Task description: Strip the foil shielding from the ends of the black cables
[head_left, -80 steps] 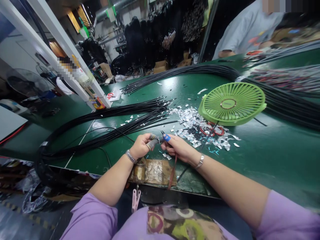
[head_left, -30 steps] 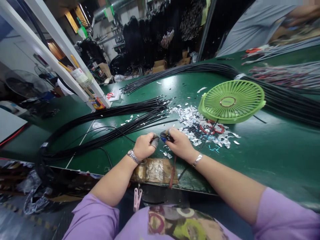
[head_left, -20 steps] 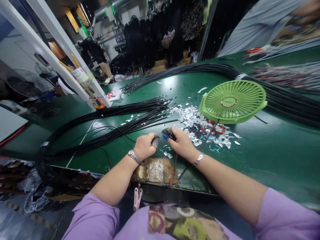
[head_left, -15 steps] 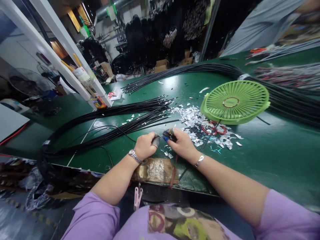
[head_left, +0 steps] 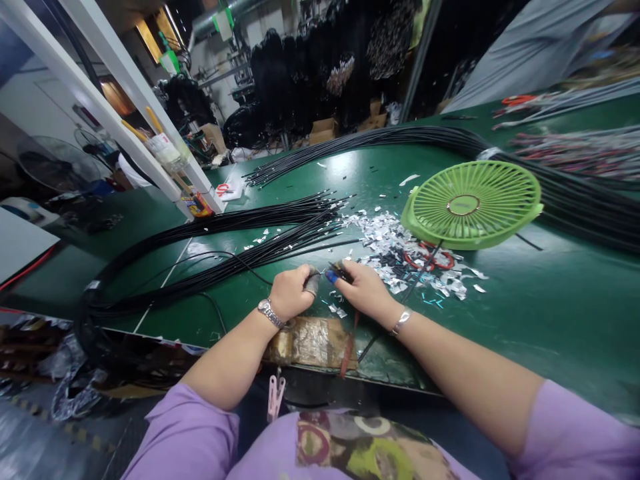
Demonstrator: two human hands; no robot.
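My left hand (head_left: 293,291) is closed, with a grey finger cover on one finger, and it pinches the end of a thin black cable (head_left: 235,259) that runs off to the left over the green table (head_left: 550,300). My right hand (head_left: 363,288) is closed round a small cutting tool with blue tips (head_left: 335,273), held against that cable end. The two hands nearly touch near the table's front edge. Both wrists wear metal bands.
Bundles of black cables (head_left: 240,230) sweep across the table's left and back. A heap of silver and black scraps (head_left: 395,250) lies right of my hands, beside a green fan (head_left: 470,203). Another person's grey sleeve (head_left: 530,50) is at the far right.
My hands have shifted slightly forward on the table and stayed together; the right hand turned the tool a little at the cable end. The person at the back right has moved further out of view.
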